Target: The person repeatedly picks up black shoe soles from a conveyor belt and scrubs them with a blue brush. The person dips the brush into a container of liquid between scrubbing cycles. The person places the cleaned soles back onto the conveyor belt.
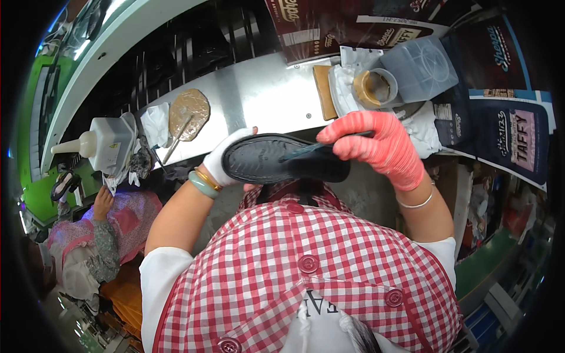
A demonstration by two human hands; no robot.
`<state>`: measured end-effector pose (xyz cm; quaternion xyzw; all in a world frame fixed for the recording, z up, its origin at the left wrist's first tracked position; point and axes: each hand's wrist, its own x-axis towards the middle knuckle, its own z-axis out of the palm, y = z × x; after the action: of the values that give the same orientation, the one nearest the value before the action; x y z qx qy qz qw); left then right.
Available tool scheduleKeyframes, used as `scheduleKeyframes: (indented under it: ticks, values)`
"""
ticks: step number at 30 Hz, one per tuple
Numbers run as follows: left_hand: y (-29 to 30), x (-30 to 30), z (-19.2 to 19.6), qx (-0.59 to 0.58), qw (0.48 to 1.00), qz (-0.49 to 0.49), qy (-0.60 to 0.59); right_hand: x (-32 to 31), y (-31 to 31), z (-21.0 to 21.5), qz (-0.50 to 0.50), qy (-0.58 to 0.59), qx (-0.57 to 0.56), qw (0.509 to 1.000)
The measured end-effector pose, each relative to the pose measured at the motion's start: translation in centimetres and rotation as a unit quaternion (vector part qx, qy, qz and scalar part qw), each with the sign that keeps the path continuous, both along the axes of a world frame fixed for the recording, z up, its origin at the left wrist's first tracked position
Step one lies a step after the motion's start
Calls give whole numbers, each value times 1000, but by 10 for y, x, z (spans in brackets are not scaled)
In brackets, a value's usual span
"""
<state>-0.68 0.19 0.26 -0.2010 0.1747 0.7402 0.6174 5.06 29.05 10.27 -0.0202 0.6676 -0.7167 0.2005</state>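
Note:
My left hand [218, 160], in a white glove, grips a black shoe sole [256, 160] by its left end. The sole lies level in front of my chest, broad face up, with a raised rim around it. My right hand [379, 147], in a red-pink knit glove, pinches a thin dark green tool that looks like a small brush [303, 152]. Its tip rests on the middle of the sole's face, or just over it. Most of my left fingers are hidden beneath the sole.
Beyond my hands runs a shiny metal bench [253, 88]. On it sit a brown glue-smeared pad [189, 115] with a stick, a cup [376, 87] with tan residue, and a clear plastic container [421, 67]. A white spouted bottle [109, 144] stands left, near another person [106, 235].

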Motion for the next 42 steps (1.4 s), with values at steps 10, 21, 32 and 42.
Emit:
scheduleKeyframes:
  ticks: [10,21,32,42]
  values:
    - [5,-2,15,-59,997,-3,50,2,-16,-7,125,318,122,932]
    - [-38,20,1,-95,979,75,165,13,-4,16,-194,376,99,901]
    - [-130,-6,111,-86,847,361,381,26,-19,-11,-449,203,-28,870]
    - [-289,-202,222,-19,716,564,411,22,-60,-36,-564,148,-10,812]
